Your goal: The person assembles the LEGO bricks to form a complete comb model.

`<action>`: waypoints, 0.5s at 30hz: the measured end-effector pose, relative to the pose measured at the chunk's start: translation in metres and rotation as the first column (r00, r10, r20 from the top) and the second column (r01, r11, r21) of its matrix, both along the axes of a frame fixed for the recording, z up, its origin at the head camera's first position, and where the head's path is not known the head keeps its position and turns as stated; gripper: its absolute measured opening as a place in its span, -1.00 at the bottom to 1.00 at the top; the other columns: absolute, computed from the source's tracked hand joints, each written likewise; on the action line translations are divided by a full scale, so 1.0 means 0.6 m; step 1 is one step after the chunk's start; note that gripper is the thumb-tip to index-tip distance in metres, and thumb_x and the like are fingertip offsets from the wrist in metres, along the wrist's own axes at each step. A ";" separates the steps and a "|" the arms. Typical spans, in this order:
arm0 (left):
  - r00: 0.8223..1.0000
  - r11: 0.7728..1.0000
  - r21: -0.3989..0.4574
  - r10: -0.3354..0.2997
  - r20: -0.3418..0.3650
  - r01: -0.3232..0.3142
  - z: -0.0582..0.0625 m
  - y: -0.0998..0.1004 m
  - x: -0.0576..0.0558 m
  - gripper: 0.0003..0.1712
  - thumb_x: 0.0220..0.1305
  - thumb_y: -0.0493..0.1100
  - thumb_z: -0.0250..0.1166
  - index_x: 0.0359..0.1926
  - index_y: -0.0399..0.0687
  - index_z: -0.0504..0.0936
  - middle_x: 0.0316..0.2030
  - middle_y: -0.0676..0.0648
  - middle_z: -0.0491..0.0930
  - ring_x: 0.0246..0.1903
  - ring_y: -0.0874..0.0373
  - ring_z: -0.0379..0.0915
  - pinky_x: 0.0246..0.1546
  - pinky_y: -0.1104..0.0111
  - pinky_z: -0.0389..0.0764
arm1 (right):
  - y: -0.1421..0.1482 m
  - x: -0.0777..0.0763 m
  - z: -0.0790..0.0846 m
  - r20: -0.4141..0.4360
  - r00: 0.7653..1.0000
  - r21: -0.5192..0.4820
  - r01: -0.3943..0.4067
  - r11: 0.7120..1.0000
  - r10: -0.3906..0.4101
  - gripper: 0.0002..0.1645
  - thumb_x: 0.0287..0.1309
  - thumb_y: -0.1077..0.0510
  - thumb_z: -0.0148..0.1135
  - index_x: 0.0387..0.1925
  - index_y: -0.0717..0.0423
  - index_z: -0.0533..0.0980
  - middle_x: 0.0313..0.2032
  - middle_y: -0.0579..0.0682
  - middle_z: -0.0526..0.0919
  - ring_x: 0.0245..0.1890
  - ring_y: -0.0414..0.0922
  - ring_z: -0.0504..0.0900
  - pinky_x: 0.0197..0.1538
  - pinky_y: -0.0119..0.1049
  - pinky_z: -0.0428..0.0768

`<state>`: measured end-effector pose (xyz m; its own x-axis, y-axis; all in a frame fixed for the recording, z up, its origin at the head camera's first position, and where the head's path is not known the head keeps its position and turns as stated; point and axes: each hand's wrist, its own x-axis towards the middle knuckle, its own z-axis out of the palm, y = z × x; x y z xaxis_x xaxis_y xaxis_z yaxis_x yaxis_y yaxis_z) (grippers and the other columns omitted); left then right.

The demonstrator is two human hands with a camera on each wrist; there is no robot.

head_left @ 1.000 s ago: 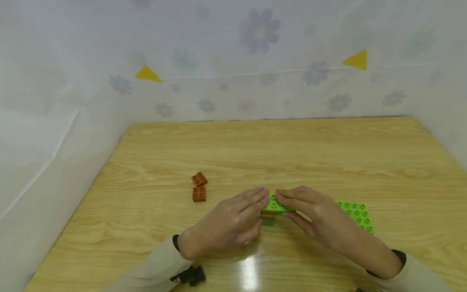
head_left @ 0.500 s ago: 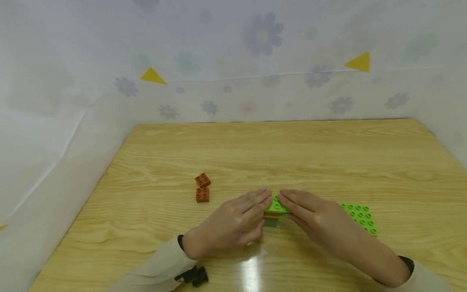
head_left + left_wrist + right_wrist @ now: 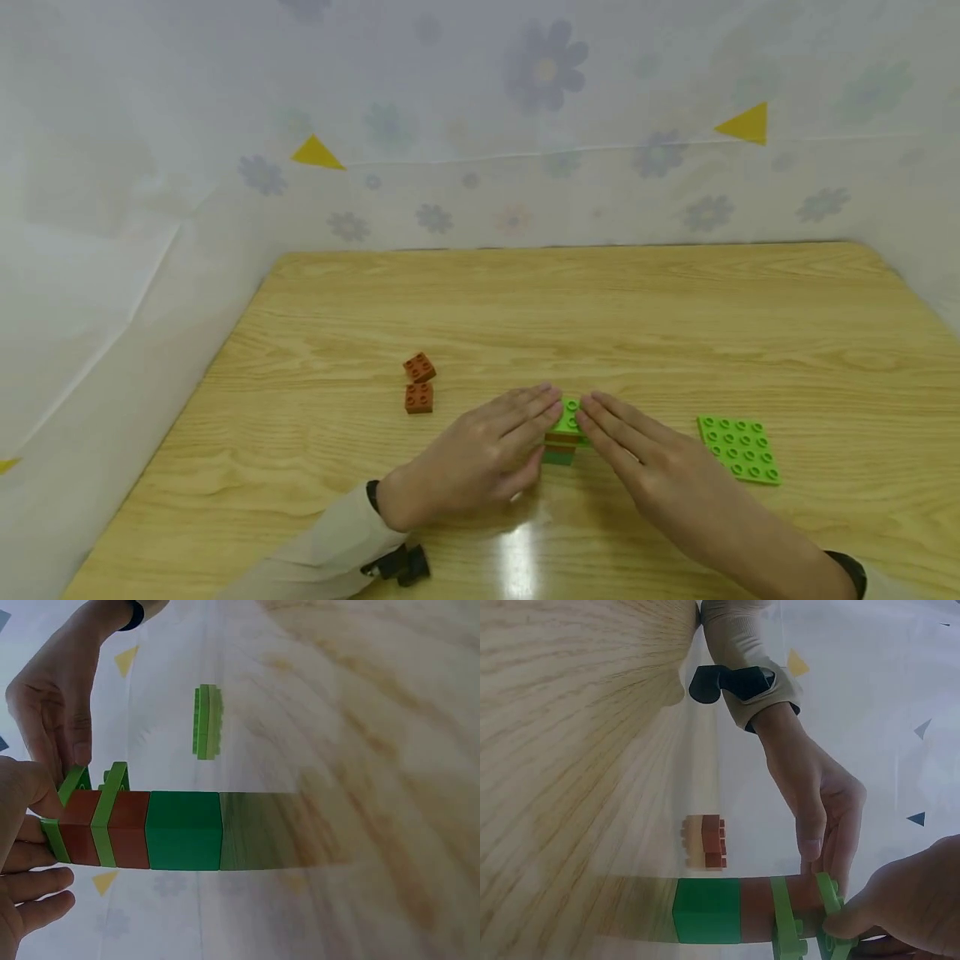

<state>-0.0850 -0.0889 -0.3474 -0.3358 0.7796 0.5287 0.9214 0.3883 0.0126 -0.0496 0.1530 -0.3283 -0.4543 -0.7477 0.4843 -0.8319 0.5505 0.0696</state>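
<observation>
Near the front of the table stands an upright stack of toy building bricks: a dark green brick [image 3: 184, 830] at the bottom, then a brown brick [image 3: 129, 830], a lime-green plate [image 3: 109, 825], another brown brick [image 3: 79, 829], and a lime-green top plate [image 3: 572, 408]. My left hand [image 3: 476, 458] holds the stack's upper left end, with its fingers along the top edge and its thumb on the near side. From the right, my right hand [image 3: 667, 475] pinches the overhanging part of the top plate. Its fingers lie on the studs; its thumb [image 3: 847, 921] shows at the plate's edge.
A separate lime-green studded plate [image 3: 742, 450] lies flat to the right. Two small brown bricks [image 3: 419, 398] lie at left, close behind one another. A black device [image 3: 397, 565] is strapped at the left wrist. White flowered sheeting [image 3: 480, 192] encloses the table's back and sides.
My right hand has shifted slightly right along the top plate, and its thumb has gone from view in the head view. More of the separate lime plate shows. The left hand keeps its hold.
</observation>
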 end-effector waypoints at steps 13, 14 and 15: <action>0.994 0.998 0.053 -0.036 0.106 0.031 -0.003 -0.014 -0.012 -0.47 0.27 -0.27 0.25 0.23 -0.39 0.44 0.20 -0.28 0.46 0.27 -0.01 0.34 0.26 0.41 0.32 | -0.001 -0.005 -0.001 -0.028 0.999 0.003 -0.022 1.000 0.022 -0.15 -0.44 0.48 0.33 0.14 0.43 0.47 0.16 0.30 0.51 0.14 0.17 0.52 -0.02 -0.05 0.61; 0.990 0.998 0.063 -0.027 0.141 0.018 -0.003 -0.017 -0.015 -0.47 0.28 -0.28 0.24 0.24 -0.37 0.43 0.20 -0.27 0.46 0.26 0.00 0.35 0.24 0.41 0.35 | -0.001 -0.005 -0.001 -0.028 0.999 0.001 -0.022 1.000 0.022 -0.16 -0.42 0.48 0.32 0.14 0.43 0.47 0.16 0.30 0.51 0.14 0.17 0.52 -0.02 -0.04 0.61; 0.984 0.997 0.071 -0.010 0.179 -0.003 -0.002 -0.021 -0.017 -0.47 0.29 -0.27 0.25 0.25 -0.35 0.43 0.21 -0.26 0.46 0.25 0.02 0.37 0.22 0.41 0.38 | -0.001 -0.006 -0.001 -0.029 0.999 -0.002 -0.021 1.000 0.021 -0.16 -0.42 0.48 0.32 0.14 0.42 0.47 0.15 0.30 0.51 0.13 0.17 0.52 -0.02 -0.04 0.61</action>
<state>-0.0955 -0.1016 -0.3487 -0.4272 0.7435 0.5145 0.9032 0.3774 0.2046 -0.0529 0.1521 -0.3289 -0.4244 -0.7559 0.4985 -0.8410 0.5331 0.0923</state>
